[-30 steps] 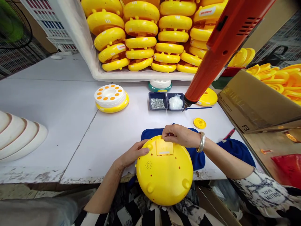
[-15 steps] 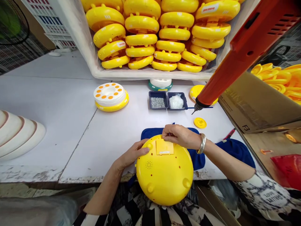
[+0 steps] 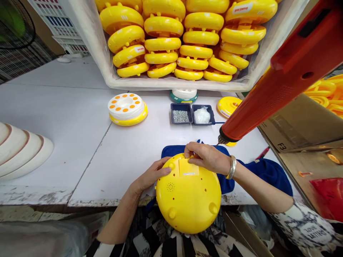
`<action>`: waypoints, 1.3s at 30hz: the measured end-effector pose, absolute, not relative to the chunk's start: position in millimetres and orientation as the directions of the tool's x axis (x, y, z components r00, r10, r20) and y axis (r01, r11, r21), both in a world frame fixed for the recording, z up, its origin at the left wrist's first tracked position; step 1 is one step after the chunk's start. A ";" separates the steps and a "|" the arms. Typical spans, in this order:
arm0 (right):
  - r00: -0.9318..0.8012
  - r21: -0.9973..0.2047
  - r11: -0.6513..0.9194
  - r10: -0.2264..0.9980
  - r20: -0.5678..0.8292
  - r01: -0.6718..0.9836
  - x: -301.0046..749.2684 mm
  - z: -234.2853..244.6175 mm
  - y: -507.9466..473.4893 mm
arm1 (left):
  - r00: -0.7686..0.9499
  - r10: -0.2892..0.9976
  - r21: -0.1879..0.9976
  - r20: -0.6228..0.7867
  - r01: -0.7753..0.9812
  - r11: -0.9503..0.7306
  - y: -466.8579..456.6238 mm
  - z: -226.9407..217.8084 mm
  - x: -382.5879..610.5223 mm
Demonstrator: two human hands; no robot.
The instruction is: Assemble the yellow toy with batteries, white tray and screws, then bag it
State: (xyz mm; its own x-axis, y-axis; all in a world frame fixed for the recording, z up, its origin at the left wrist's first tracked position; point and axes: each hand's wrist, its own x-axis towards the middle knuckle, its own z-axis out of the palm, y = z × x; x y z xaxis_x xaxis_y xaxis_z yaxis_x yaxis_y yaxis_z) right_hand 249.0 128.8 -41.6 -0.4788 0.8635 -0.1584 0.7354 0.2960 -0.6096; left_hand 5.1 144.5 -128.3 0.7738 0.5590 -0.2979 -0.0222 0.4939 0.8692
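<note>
The white table had a chipped, dirty front edge. A round yellow disc leaned there, its near part out past the edge and over the person's lap. The left hand held the disc's left side, thumb on top and the other fingers mostly tucked out of sight. The right hand had its fingers bent at the far rim, by a small square lid. I couldn't tell if they pinched the lid, the rim or some little thing.

If the left hand got loose, the disc could have slid down, because so much of it was off the table. If the right fingers pushed crooked or too hard, the lid could have cracked or sat wrong. Past them, a red screwdriver pointed its tip down near the right hand, so a quick lift might have bumped it.

The disc looked smooth and shiny. Nearest the person were two round bumps, then a few tiny dark holes. Next came a ring of little dots on the left. Farthest up was the lid, a bit paler, with another bump beside the left thumb.
</note>
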 end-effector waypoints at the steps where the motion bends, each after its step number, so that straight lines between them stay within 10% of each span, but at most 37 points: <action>1: -0.472 -0.579 0.303 0.866 -0.164 0.757 248.1 -41.1 126.8 | 0.773 0.562 0.868 -0.295 -0.029 0.496 144.2 -128.3 5.4; 9: -0.431 -0.570 0.364 0.902 0.019 0.736 245.7 -54.3 108.2 | 0.762 0.585 0.885 -0.277 -0.035 0.465 144.6 -129.7 4.6; 16: -0.084 -0.884 0.212 0.977 0.195 0.416 294.5 -52.6 93.3 | 0.791 0.554 0.920 -0.258 0.027 0.390 152.1 -111.2 7.5; 23: 0.246 -0.952 0.305 0.921 0.302 0.025 323.8 -12.4 130.4 | 0.724 0.589 0.924 -0.359 0.186 0.334 163.7 -104.4 18.6; 33: -0.219 -0.891 0.222 0.919 0.327 -0.397 309.9 16.6 215.0 | 0.476 0.868 0.905 -0.142 0.417 -0.081 169.1 -83.6 0.4; 39: -0.355 -0.894 0.287 0.842 0.407 -0.344 318.0 28.0 208.7 | 0.503 0.858 0.537 0.105 0.697 -0.474 222.6 -53.8 17.0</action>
